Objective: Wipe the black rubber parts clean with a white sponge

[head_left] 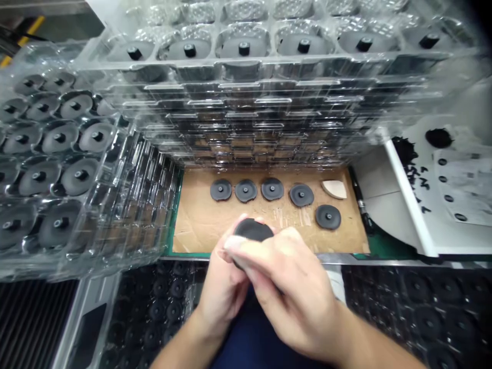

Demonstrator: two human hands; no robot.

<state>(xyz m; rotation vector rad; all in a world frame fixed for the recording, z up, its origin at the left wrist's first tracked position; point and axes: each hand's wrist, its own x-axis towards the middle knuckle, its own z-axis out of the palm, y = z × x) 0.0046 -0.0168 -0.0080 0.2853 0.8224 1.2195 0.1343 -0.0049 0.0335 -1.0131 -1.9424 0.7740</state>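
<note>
My left hand is closed round the edge of a black rounded disc, its smooth face turned up. Over that disc lies my right hand, its fingers pinched together at the near left edge. Whatever the right fingertips may hold is hidden. On the brown cardboard beyond my hands, several dark grey discs with a short central stem rest in a loose row, among them a grey disc in the middle and another grey disc at the right. A pale wedge-shaped piece lies near the right end.
A tall stack of clear plastic trays stands behind the cardboard, stemmed discs in its top layer. Another tray stack rises at the left. At the right sits a white box with black scraps and papers behind its edge.
</note>
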